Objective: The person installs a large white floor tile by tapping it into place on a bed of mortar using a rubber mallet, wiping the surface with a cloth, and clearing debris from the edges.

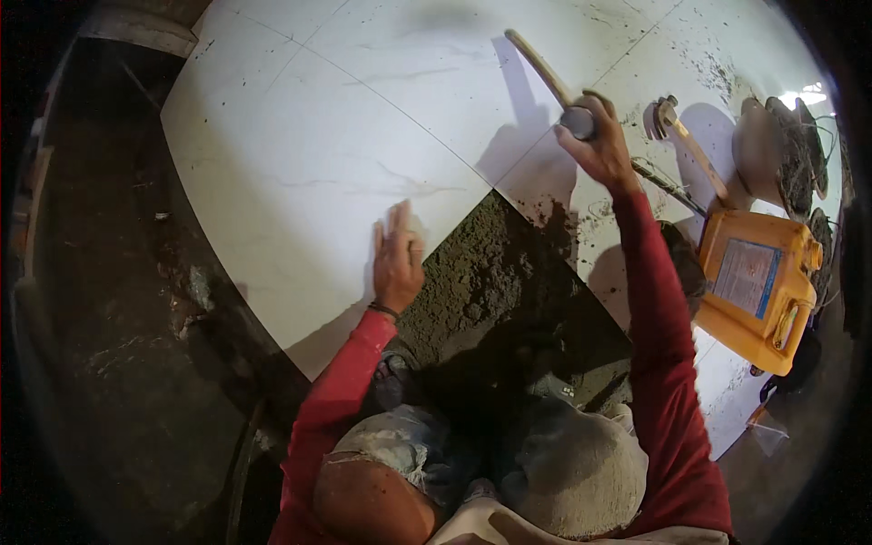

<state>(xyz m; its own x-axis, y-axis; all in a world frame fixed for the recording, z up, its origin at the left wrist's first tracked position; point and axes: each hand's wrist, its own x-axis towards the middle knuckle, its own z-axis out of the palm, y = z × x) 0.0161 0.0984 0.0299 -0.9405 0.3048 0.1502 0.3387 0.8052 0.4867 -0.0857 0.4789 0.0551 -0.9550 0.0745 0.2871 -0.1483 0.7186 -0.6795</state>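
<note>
My right hand (601, 145) is closed around the dark, round head of a mallet (538, 67), whose wooden handle points away to the far left. It is over the pale floor tiles, right of the bare mortar patch. My left hand (398, 259) is at the near edge of a white marbled tile (318, 173), its fingers stretched out and holding nothing. Whether its fingertips touch the tile or hover just above, I cannot tell. Between my arms lies a bed of rough grey mortar (481, 263), bordered by tiles on its far sides.
To the right stands an orange jerrycan (754, 272) with a label. Beyond it lie a claw hammer (695, 150) with a wooden handle and a spool (772, 154) of dark cable. Dark rough ground (109, 300) drops away left of the tile edge. Mortar crumbs dot the tiles.
</note>
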